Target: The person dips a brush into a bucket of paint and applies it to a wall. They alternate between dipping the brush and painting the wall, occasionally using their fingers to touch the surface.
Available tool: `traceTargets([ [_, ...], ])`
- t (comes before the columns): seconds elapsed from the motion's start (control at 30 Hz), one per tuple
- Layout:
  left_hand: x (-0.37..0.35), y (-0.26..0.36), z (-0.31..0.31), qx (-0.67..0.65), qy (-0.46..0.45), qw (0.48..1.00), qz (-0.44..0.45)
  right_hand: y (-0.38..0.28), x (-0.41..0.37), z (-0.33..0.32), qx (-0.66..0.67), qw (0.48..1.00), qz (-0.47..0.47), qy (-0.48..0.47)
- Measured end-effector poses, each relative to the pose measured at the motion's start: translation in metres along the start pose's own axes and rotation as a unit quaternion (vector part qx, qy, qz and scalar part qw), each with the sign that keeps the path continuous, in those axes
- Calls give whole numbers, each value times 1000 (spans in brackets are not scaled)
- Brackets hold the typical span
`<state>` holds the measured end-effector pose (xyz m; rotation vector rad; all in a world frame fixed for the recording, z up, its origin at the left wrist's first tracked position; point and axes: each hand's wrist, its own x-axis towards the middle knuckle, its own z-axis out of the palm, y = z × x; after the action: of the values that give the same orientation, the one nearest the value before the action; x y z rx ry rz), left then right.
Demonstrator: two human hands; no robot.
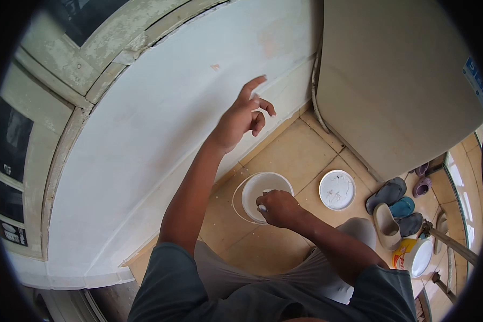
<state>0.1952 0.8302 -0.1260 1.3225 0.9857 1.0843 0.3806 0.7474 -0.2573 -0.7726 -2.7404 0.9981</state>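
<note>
My left hand is raised in front of the white wall, its fingers apart and partly curled, with nothing in them. Lower down, my right hand is over the right side of a white bucket on the tiled floor. Its fingers are wrapped round a small whitish object, mostly hidden by the hand, so I cannot make out what it is. The bucket's thin wire handle hangs out to the left. To the right of the bucket a round white lid with thin dark marks lies flat.
A large grey panel-like appliance stands at the upper right, with a cable along its edge. Several slippers and sandals lie at the right. Near them a yellow and red tub lies tipped, beside wooden poles. Window frames are at the left.
</note>
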Motion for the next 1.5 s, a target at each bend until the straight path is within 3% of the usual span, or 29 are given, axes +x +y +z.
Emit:
traceTargets([
  [0.03,-4,0,3,-174,-24,984,-4,0,-1,1,-1,1000,6,-8],
  [0.1,-6,-14,-4,-383,-43,923,14,1,2,1,-7,1000,13,-24],
  [0.2,-5,-26,-12,-416,-69,906,31,3,-1,2,4,1000,9,-12],
  [0.4,-10,-44,-16,-407,-69,911,16,4,-1,-3,5,1000,13,-5],
  [0.53,-28,-98,-47,-134,61,987,-65,5,-4,1,4,1000,4,1],
  [0.67,-93,-226,-82,18,258,932,-254,0,-9,-8,3,999,37,-7],
  [0.73,-132,-273,-79,64,276,904,-321,2,-12,-4,4,999,39,-9],
  [0.83,-176,-334,-72,-62,258,868,-420,4,-15,3,5,1000,29,-11],
  [0.97,-185,-359,-58,-215,142,865,-431,4,-10,6,-3,1000,11,1],
  [1.0,-182,-361,-65,-247,105,864,-425,4,-7,7,-3,1000,7,1],
  [1.1,-172,-309,-59,-144,134,859,-473,3,-2,7,3,1000,9,-16],
  [1.2,-185,-314,-84,-163,62,877,-447,1,4,-1,11,999,18,-36],
  [1.3,-178,-266,-82,-43,75,866,-493,11,10,-15,47,998,26,13],
  [1.4,-177,-245,-100,152,99,873,-453,18,3,-59,156,981,91,75],
  [1.5,-193,-233,-109,137,166,895,-390,23,-10,-114,385,898,146,158],
])
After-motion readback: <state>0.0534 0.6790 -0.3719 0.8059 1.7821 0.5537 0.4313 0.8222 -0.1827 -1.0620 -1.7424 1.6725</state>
